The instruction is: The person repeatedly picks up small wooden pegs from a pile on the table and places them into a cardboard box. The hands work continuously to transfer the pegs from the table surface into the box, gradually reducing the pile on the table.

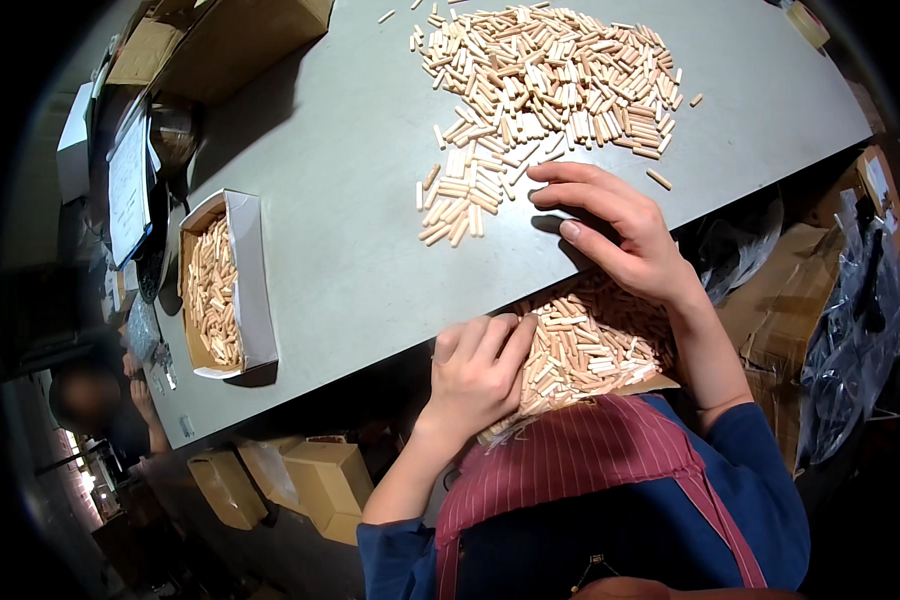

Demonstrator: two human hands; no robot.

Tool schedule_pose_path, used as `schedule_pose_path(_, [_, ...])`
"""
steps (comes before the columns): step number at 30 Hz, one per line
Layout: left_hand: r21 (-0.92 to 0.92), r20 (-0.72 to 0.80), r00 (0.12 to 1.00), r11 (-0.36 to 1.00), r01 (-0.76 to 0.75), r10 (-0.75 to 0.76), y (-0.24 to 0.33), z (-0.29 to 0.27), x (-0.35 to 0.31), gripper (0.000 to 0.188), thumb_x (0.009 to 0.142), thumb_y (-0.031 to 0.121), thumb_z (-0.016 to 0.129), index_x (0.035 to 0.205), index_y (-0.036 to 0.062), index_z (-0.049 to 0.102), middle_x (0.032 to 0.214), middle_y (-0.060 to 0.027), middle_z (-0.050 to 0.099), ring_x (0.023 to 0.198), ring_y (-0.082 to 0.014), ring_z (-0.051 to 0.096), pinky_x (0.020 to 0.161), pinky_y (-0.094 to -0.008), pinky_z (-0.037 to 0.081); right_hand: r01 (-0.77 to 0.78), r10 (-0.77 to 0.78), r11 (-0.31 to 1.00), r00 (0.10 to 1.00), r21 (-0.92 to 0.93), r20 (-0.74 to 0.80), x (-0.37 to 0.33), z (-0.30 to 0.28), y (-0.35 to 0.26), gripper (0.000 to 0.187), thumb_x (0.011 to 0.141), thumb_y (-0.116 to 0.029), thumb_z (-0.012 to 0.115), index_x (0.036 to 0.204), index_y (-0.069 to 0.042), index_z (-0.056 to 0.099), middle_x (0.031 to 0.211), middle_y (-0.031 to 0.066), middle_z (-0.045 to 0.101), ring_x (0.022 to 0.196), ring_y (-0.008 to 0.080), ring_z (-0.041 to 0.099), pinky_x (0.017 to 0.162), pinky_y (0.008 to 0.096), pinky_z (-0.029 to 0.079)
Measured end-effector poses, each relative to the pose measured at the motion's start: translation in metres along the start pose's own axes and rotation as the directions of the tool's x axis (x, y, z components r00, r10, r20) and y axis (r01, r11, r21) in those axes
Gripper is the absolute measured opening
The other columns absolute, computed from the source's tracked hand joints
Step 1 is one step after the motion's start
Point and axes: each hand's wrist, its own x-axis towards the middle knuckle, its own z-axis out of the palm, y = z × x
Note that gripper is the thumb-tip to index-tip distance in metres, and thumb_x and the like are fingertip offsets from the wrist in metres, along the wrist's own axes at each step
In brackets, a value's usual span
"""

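Note:
A big heap of short wooden dowels [560,75] lies on the grey table [350,150], with a smaller spread of dowels [460,195] at its near left side. Just right of that spread, my right hand [610,220] hovers close over the tabletop, thumb and fingers apart, with no dowel visible in it. Against my apron, below the table's front edge, sits a cardboard box [655,384] full of dowels [590,345]. My left hand [480,370] has its fingers curled over the left side of this box; the fingertips are partly hidden.
An open carton of dowels [254,285] stands on the table's left part. Behind it are a large cardboard box [235,50] and a clipboard with paper [130,185]. Small cardboard boxes [330,485] sit below the table. Plastic wrapping [850,330] lies over cardboard at right. Another person's arm [145,400] shows far left.

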Motion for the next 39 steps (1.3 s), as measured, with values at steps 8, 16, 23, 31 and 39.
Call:
schedule_pose_path(8, [0.037, -0.012, 1.000, 0.999, 0.018, -0.018, 0.000, 0.009, -0.005, 0.027, 0.088, 0.020, 0.074, 0.113, 0.0115, 0.077, 0.107, 0.0001, 0.073, 0.100, -0.0166, 0.068, 0.096, -0.0361, 0.039, 0.005, -0.004, 1.000, 1.000, -0.020, 0.011, -0.002, 0.001, -0.001, 0.033, 0.100, -0.001, 0.065, 0.132, 0.002, 0.073, 0.148, 0.0183, 0.068, 0.133, 0.0331, 0.068, 0.111, 0.0414, 0.053])
schedule_pose_path(16, [-0.545, -0.155, 0.931, 0.815, 0.199, -0.330, 0.007, -0.012, 0.008, 0.016, 0.087, 0.000, 0.081, 0.101, 0.0057, 0.075, 0.094, -0.0036, 0.077, 0.083, -0.0173, 0.068, 0.083, -0.0326, 0.047, -0.041, 0.047, 0.986, 0.998, 0.164, -0.036, -0.003, 0.002, 0.003, 0.039, 0.099, -0.002, 0.064, 0.138, 0.002, 0.069, 0.146, 0.0174, 0.068, 0.127, 0.0295, 0.070, 0.109, 0.0394, 0.056])
schedule_pose_path(23, [-0.972, 0.098, 0.763, 0.105, 0.212, -0.639, 0.014, -0.012, 0.022, 0.012, 0.107, 0.000, 0.070, 0.118, -0.0002, 0.064, 0.104, -0.0024, 0.070, 0.090, -0.0067, 0.063, 0.081, -0.0234, 0.051, 0.053, -0.068, 0.964, 0.996, 0.260, 0.051, -0.001, -0.004, 0.005, 0.049, 0.099, -0.009, 0.070, 0.147, 0.000, 0.066, 0.145, 0.0176, 0.066, 0.129, 0.0265, 0.068, 0.109, 0.0386, 0.055])
schedule_pose_path(31, [-0.965, 0.135, 0.792, 0.102, 0.241, -0.595, 0.013, -0.001, 0.049, 0.014, 0.107, 0.006, 0.073, 0.118, 0.0018, 0.065, 0.109, -0.0028, 0.071, 0.098, -0.0083, 0.064, 0.090, -0.0257, 0.052, 0.090, -0.124, 0.988, 0.951, 0.128, 0.284, -0.002, -0.006, 0.002, 0.018, 0.101, -0.020, 0.076, 0.105, -0.003, 0.070, 0.104, 0.0092, 0.073, 0.104, 0.0266, 0.071, 0.131, 0.0607, 0.031])
schedule_pose_path(39, [-0.835, 0.089, 0.839, 0.419, 0.357, -0.537, 0.010, 0.005, 0.057, 0.010, 0.107, 0.005, 0.071, 0.113, -0.0036, 0.071, 0.099, -0.0083, 0.074, 0.085, -0.0129, 0.070, 0.076, -0.0276, 0.055, 0.035, -0.060, 0.984, 0.989, 0.176, 0.139, -0.007, -0.001, 0.006, 0.012, 0.105, -0.011, 0.071, 0.104, 0.001, 0.072, 0.103, 0.0092, 0.075, 0.100, 0.0238, 0.073, 0.126, 0.0567, 0.041])
